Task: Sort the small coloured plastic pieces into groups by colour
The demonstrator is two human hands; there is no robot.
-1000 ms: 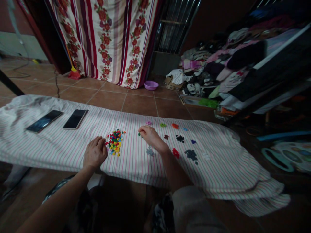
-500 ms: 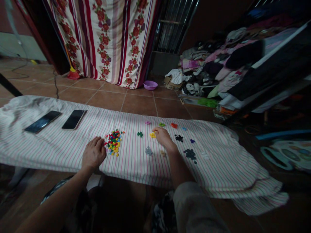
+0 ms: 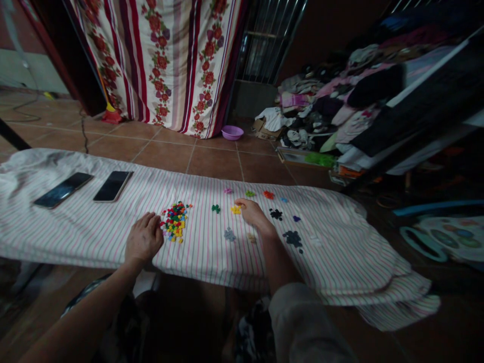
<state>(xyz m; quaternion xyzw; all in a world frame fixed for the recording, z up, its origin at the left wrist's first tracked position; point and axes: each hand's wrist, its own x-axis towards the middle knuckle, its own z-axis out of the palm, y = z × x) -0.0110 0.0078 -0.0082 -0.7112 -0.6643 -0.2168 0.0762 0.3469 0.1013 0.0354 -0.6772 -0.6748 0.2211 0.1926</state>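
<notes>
My left hand (image 3: 144, 237) rests on the striped cloth with its loosely bent fingers at the left edge of a mixed pile of small coloured pieces (image 3: 176, 221). My right hand (image 3: 252, 214) is over the cloth, fingers bent together beside a small yellow cluster (image 3: 236, 209); anything between the fingertips is hidden. Around it lie sorted clusters: dark green (image 3: 216, 208), pink (image 3: 228, 191), light green (image 3: 250, 193), orange (image 3: 268, 194), black (image 3: 276, 214), light grey (image 3: 229, 234), tan (image 3: 251, 237) and dark grey (image 3: 293, 238).
Two phones (image 3: 112, 186) lie on the left of the striped cloth (image 3: 200, 257). Blue (image 3: 284, 200), purple (image 3: 297, 219) and white pieces (image 3: 315, 240) sit farther right. Beyond the cloth are a purple basin (image 3: 232, 133), a floral curtain (image 3: 174, 65) and heaped clothes (image 3: 325, 103).
The view has shifted slightly. My right fingertips have drawn a little clear of the yellow cluster, which shows more fully. My left hand stays beside the mixed pile.
</notes>
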